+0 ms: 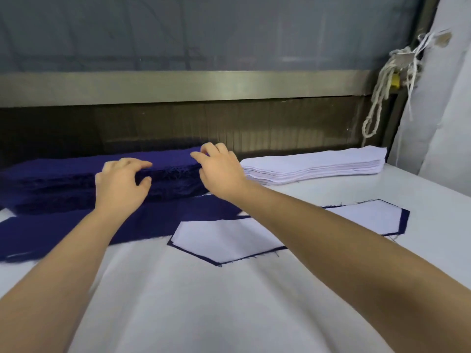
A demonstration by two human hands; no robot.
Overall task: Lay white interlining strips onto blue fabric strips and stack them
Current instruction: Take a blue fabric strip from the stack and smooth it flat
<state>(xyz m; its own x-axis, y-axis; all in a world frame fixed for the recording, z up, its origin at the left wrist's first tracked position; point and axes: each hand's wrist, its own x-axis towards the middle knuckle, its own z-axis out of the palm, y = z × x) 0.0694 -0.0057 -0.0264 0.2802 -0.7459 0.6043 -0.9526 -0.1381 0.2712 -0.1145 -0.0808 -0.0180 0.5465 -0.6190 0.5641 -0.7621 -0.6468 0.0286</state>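
Fetching the next strip from the blue pile looks to be the step in hand: the left hand is pinching its top layers between thumb and forefinger, while the right hand is curling fingertips over the pile's end, grip unclear. The white pile is lying just right of the right hand, a finished pair beneath that forearm; next, I judge, one strip is needing peeling free alone.

We find the near table open for a hand to pass. Farther back, the blue fabric stack and the white interlining stack block our way, with a dark panel just behind. At right we see a hanging cord.
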